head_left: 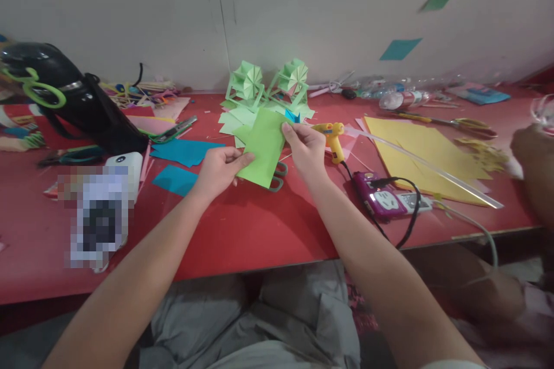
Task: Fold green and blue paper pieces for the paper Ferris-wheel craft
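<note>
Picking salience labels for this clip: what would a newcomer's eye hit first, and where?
First, the bright green paper sheet at the centre, held between both hands above the red table. Next, the two pale green folded-paper models just behind it, near the wall. Then the big black bottle at the left and the yellow paper spread at the right.

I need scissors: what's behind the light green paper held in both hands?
Past the light green paper show scissor handles at lower right, pale green sheets at upper left. Blades and anything else it covers can't be seen.
</note>
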`<action>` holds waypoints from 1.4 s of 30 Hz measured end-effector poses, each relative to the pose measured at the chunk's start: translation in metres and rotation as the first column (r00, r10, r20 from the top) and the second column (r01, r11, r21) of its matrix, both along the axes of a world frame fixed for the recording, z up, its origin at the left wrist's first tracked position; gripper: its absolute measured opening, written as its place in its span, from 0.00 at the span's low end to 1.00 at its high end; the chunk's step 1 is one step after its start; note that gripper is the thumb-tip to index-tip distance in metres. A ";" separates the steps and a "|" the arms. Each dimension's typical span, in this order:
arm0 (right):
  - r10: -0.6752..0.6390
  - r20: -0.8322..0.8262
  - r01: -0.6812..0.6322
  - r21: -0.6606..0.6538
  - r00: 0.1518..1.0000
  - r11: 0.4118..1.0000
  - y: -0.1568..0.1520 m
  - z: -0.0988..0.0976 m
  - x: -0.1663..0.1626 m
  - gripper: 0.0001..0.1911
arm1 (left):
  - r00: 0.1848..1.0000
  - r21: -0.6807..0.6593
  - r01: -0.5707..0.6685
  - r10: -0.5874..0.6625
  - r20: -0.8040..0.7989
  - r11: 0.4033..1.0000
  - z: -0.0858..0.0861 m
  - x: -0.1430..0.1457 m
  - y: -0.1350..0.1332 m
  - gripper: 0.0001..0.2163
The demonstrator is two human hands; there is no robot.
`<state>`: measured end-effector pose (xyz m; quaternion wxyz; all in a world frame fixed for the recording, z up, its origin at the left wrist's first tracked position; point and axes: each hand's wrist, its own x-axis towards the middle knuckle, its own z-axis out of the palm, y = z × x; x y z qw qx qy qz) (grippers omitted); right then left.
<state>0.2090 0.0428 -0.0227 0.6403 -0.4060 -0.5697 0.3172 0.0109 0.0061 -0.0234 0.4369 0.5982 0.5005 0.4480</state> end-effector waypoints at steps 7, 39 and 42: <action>0.014 -0.082 -0.014 0.010 0.997 1.000 0.002 -0.002 0.001 0.21 | 0.994 0.126 0.090 -0.080 -0.080 0.988 0.006 0.003 0.000 0.22; 0.090 -0.237 -0.142 -0.214 0.967 0.966 0.004 -0.003 0.004 0.18 | 0.969 0.050 0.125 -0.111 -0.222 0.991 0.006 -0.008 0.002 0.16; 0.135 -0.311 -0.228 -0.287 0.941 0.930 0.002 -0.001 0.003 0.16 | 0.965 0.074 0.128 -0.107 -0.241 0.989 0.009 -0.010 0.001 0.15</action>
